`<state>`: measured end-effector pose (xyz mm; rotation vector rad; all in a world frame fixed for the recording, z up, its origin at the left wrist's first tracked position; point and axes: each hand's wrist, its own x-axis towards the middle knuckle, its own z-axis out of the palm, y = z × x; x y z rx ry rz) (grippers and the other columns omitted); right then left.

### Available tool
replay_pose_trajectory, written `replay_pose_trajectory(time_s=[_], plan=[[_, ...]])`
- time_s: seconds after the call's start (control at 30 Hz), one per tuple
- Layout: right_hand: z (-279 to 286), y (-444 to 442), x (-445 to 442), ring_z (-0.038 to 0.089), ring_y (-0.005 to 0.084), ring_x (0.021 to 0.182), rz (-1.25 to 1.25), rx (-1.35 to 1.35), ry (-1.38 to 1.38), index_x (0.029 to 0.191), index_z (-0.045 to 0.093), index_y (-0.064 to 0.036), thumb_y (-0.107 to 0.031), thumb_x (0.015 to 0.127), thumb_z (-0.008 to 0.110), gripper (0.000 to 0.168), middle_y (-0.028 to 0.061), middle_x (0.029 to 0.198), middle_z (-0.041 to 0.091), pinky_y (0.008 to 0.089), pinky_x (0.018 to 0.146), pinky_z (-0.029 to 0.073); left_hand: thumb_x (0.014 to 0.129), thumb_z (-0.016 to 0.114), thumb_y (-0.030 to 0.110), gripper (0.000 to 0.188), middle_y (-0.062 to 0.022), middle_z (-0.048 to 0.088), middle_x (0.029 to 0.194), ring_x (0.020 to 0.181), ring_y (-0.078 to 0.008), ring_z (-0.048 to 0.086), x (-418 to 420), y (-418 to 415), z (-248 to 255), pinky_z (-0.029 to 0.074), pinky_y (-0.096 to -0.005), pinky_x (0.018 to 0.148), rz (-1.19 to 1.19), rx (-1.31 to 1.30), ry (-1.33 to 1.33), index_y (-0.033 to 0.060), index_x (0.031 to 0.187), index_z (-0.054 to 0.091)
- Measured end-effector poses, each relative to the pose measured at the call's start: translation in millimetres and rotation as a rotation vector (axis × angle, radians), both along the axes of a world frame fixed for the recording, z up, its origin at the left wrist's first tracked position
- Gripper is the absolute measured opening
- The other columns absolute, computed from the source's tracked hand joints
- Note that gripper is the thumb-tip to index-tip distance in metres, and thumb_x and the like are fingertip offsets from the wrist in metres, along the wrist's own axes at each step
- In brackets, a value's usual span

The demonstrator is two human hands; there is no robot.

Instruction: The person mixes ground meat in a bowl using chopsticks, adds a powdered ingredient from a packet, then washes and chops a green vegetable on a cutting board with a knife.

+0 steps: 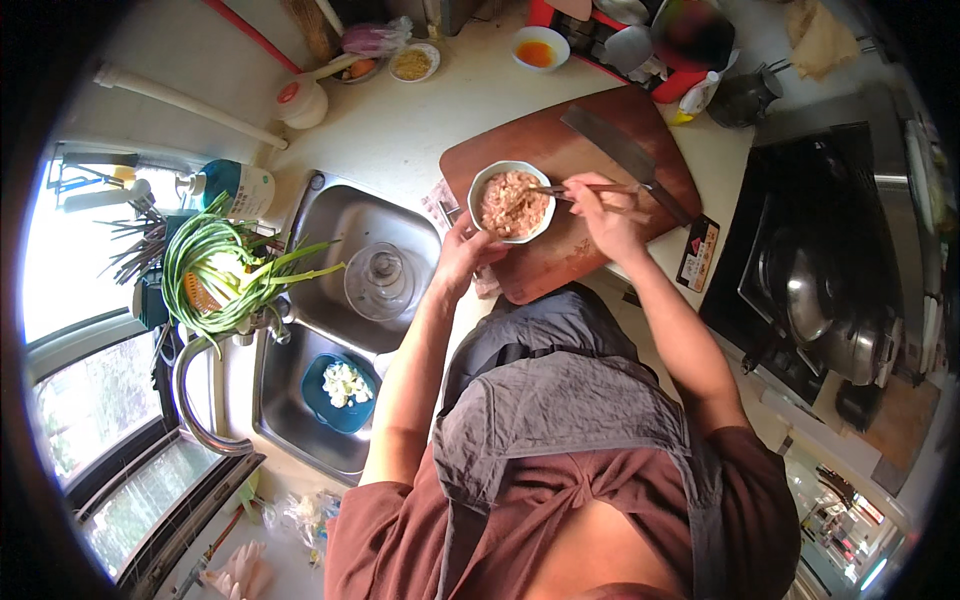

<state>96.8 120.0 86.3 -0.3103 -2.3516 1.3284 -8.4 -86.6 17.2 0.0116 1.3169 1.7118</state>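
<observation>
My left hand grips the lower left rim of a white bowl. Pale pink minced meat fills most of that bowl, which stands on a brown cutting board. In my right hand is a pair of chopsticks, their tips in the meat. A cleaver lies on the board beyond my right hand, its dark handle towards the board's right edge.
Left is a double steel sink with a glass lid and a teal basin of chopped pale pieces. Green long beans hang near the faucet. A bowl of beaten egg stands behind the board; a covered wok sits right on the stove.
</observation>
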Motion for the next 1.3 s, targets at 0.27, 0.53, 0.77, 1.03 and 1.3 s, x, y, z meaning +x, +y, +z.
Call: replay_pose_trajectory(time_s=[0.27, 0.53, 0.77, 1.03, 1.3], plan=[[19, -15, 17, 0.064, 0.0152, 0.067, 0.072, 0.026, -0.099, 0.091, 0.063, 0.002, -0.014, 0.094, 0.053, 0.019, 0.0091, 0.082, 0.066, 0.0274, 0.059, 0.051, 0.084, 0.056, 0.009, 0.05, -0.0107, 0.064, 0.106, 0.082, -0.0192, 0.066, -1, -2, 3, 0.056, -0.0304, 0.074, -0.044, -0.034, 0.046, 0.0065, 0.133, 0.045], [14, -23, 5, 0.065, 0.0236, 0.069, 0.087, 0.167, 0.025, 0.083, 0.063, 0.001, -0.006, 0.088, 0.058, 0.009, 0.0098, 0.079, 0.066, 0.0333, 0.06, 0.051, 0.082, 0.055, 0.01, 0.045, -0.0147, 0.064, 0.098, 0.078, -0.0202, 0.066, -9, -3, 1, 0.056, -0.0322, 0.073, -0.016, -0.085, 0.029, 0.001, 0.125, 0.047], [24, -42, 0, 0.063, 0.017, 0.055, 0.034, -0.189, 0.046, 0.084, 0.063, 0.003, -0.01, 0.091, 0.057, 0.016, 0.0095, 0.075, 0.065, 0.0305, 0.051, 0.049, 0.082, 0.054, 0.008, 0.045, -0.014, 0.064, 0.099, 0.079, -0.0202, 0.066, -13, -3, 0, 0.056, -0.0314, 0.073, 0.011, -0.067, 0.028, 0.0016, 0.126, 0.047], [14, -27, -6, 0.063, 0.0135, 0.057, -0.006, -0.197, 0.013, 0.084, 0.064, 0.001, -0.011, 0.09, 0.057, 0.016, 0.009, 0.073, 0.065, 0.0272, 0.05, 0.048, 0.082, 0.053, 0.007, 0.042, -0.0125, 0.065, 0.098, 0.078, -0.0201, 0.066, -19, -1, 4, 0.056, -0.0314, 0.073, -0.018, -0.089, 0.035, 0.0011, 0.123, 0.05], [6, -28, -16, 0.065, 0.0149, 0.064, -0.17, -0.304, 0.132, 0.089, 0.065, 0.002, -0.013, 0.093, 0.054, 0.019, 0.0083, 0.078, 0.067, 0.0268, 0.056, 0.052, 0.084, 0.052, 0.008, 0.039, -0.0138, 0.065, 0.099, 0.08, -0.022, 0.067, -14, 0, 3, 0.057, -0.0322, 0.073, -0.018, -0.114, 0.037, -0.0002, 0.122, 0.051]])
